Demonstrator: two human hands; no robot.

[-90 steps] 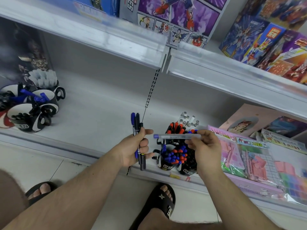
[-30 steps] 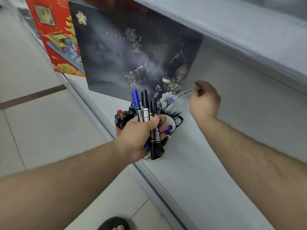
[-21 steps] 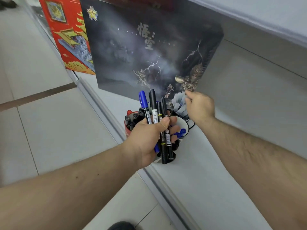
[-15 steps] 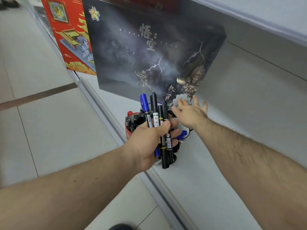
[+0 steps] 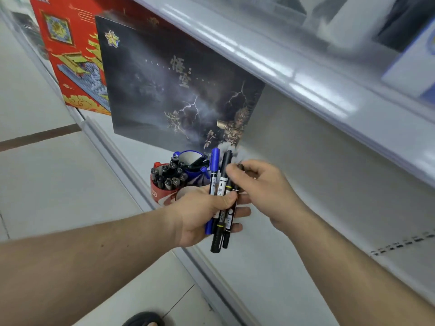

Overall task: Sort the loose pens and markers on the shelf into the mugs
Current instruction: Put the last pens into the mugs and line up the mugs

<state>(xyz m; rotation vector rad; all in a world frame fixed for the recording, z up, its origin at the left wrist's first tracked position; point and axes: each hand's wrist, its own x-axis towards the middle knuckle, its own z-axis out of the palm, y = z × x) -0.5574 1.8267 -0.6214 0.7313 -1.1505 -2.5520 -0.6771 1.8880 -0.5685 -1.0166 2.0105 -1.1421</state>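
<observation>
- Markers [image 5: 221,198], a bundle of about four (one blue-capped, the rest black), upright in left hand [image 5: 202,215]; left grip wrapped round the barrels at mid-length, thumb across the front.
- Right hand [image 5: 261,184] just beside the bundle tops; right grip curled, fingertips [image 5: 231,171] pinching the upper end of one black marker, apparently drawing it out. Exact contact blurred.
- Red mug [image 5: 162,196] on the shelf [image 5: 294,267] near its front lip, packed with dark-capped pens; blue mug [image 5: 188,168] touching it behind, holding a few more. Third mug, white-rimmed, mostly hidden behind left hand.
- Risk: pulling one marker from a tight bundle could drag a neighbour with it; cause, barrels pressed side by side under a single thumb. Dropped marker likely to roll off the front lip onto the floor.
- Risk: red mug looks nearly full; forcing another in could splay or lift out those already seated.
- Risk: mugs stand close to the edge and against each other; a knock from either wrist during insertion could shove them forward.
- Risk: wrong sort, since cap colours of the black markers are hard to tell apart at this angle.
- Surface: pale grey shelf, smooth, raised rail along the front, perforated slot strip at right.
- Room: dark box [image 5: 179,90] with lightning artwork standing behind the mugs, red box [image 5: 70,55] to its left; upper shelf edge [image 5: 282,67] overhead with blurred goods; tiled floor below, toe of a dark sandal [image 5: 143,320] at bottom edge.
</observation>
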